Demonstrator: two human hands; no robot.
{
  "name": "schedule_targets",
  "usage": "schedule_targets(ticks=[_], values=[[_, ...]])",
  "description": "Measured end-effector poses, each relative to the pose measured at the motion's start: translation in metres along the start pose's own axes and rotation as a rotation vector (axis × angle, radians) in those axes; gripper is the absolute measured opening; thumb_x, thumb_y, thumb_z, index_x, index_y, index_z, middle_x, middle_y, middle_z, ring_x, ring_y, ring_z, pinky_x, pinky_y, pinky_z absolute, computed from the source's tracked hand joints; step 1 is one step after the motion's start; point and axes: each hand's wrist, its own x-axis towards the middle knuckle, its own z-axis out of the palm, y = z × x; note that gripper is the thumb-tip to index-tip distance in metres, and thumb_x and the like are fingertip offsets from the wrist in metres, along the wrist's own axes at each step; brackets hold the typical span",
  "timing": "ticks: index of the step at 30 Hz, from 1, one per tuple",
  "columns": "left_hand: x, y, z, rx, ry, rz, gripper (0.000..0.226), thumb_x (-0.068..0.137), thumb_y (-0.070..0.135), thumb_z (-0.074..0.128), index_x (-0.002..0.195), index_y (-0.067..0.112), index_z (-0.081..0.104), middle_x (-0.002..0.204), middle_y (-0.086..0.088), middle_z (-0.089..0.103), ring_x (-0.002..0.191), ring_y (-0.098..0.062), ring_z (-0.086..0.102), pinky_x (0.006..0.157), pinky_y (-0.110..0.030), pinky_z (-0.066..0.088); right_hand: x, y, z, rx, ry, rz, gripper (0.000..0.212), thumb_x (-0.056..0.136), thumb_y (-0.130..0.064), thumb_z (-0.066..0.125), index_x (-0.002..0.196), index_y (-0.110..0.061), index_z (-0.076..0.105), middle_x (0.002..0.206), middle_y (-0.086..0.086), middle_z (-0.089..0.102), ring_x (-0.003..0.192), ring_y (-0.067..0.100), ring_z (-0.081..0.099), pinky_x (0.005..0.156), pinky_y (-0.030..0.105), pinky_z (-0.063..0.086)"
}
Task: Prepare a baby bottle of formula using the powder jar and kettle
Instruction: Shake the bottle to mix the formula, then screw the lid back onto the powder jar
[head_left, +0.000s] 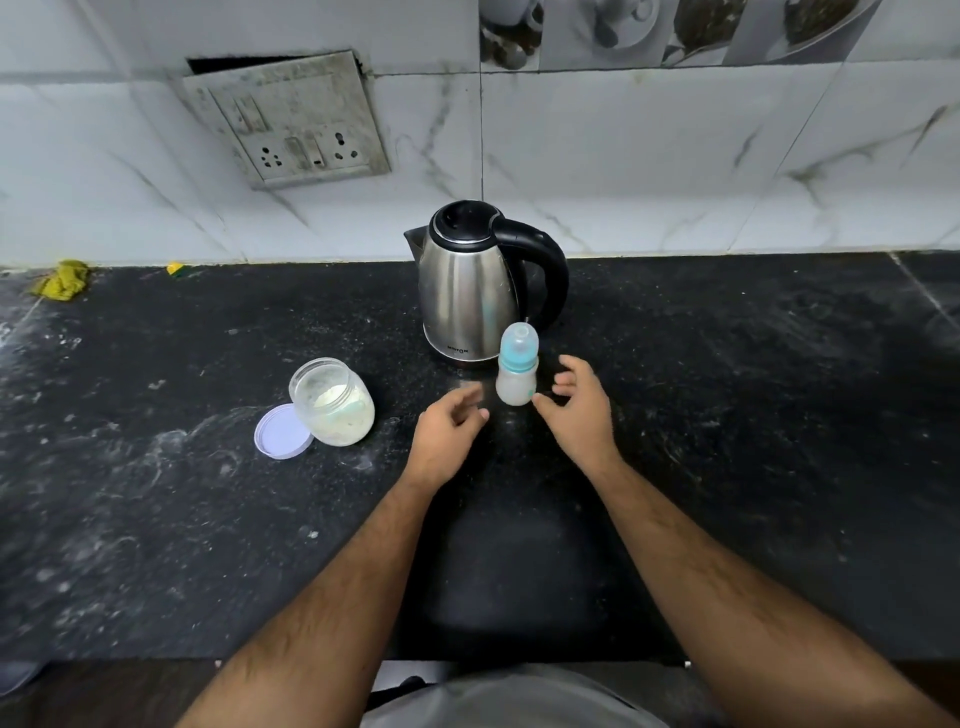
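— What can't we make out here?

— The base under the kettle (470, 283) is hidden by its own body, and motion blur smears the fingertips of our left hand (445, 432). Whether the baby bottle (516, 371) holds liquid, we cannot tell through its cloudy wall.

— Where does the bottle stand relative to our hands?

— Upright on the dark counter (727, 415), capped, just before the kettle, between both hands. Our right hand (577, 410) has its fingers spread and loosely bent, thumb tip just beside the bottle's foot (contact unclear). The left hand is relaxed and holds nothing. The powder jar (333, 401) stands uncovered to the left, its lid (280, 431) beside it.
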Motion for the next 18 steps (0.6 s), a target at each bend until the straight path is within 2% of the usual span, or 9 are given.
schedule_targets(ticks=[3,6,11,14,16,18], values=[[-0.02,-0.017,-0.017,0.005,0.036,0.007,0.035,0.093,0.014,0.065,0.128,0.02,0.064,0.122,0.009,0.068,0.109,-0.003,0.065,0.102,-0.042,0.052,-0.031,0.003,0.012,-0.014,0.08,-0.06,0.047,0.08,-0.023,0.079,0.122,-0.016,0.058,0.091,0.0,0.06,0.079,0.014,0.061,0.077,0.029,0.052],[-0.038,-0.032,-0.036,0.023,0.082,0.008,0.029,0.094,0.015,0.065,0.122,0.021,0.068,0.116,0.011,0.07,0.104,0.002,0.066,0.1,-0.039,0.053,-0.052,0.0,0.03,0.015,0.042,-0.122,0.034,0.081,-0.021,0.078,0.111,-0.016,0.062,0.083,-0.001,0.06,0.072,0.012,0.06,0.072,0.026,0.052],[-0.062,-0.055,-0.084,0.073,0.161,-0.004,0.022,0.092,0.016,0.067,0.11,0.027,0.073,0.104,0.015,0.073,0.097,-0.003,0.069,0.096,-0.039,0.055,-0.073,-0.027,0.071,0.024,-0.074,-0.168,0.027,0.082,-0.019,0.077,0.105,-0.016,0.065,0.087,-0.002,0.063,0.075,0.007,0.061,0.072,0.017,0.049],[-0.069,-0.065,-0.121,0.089,0.204,-0.032,0.019,0.091,0.017,0.068,0.104,0.03,0.073,0.097,0.015,0.075,0.092,-0.001,0.069,0.091,-0.038,0.056,-0.077,-0.048,0.095,0.015,-0.138,-0.168,0.029,0.081,-0.018,0.078,0.107,-0.016,0.064,0.093,-0.002,0.064,0.079,0.01,0.063,0.076,0.022,0.052],[-0.07,-0.068,-0.147,0.111,0.255,-0.039,0.016,0.091,0.016,0.069,0.103,0.024,0.074,0.092,0.016,0.074,0.085,0.007,0.067,0.093,-0.031,0.055,-0.077,-0.061,0.111,0.012,-0.181,-0.17,0.035,0.08,-0.018,0.079,0.11,-0.016,0.063,0.097,-0.001,0.063,0.083,0.014,0.064,0.08,0.028,0.055],[-0.068,-0.07,-0.173,0.144,0.332,-0.034,0.015,0.089,0.016,0.07,0.102,0.02,0.075,0.09,0.012,0.074,0.08,0.007,0.066,0.093,-0.027,0.054,-0.076,-0.073,0.125,-0.007,-0.236,-0.162,0.044,0.078,-0.02,0.082,0.116,-0.016,0.061,0.104,0.0,0.062,0.088,0.014,0.063,0.085,0.032,0.055]])
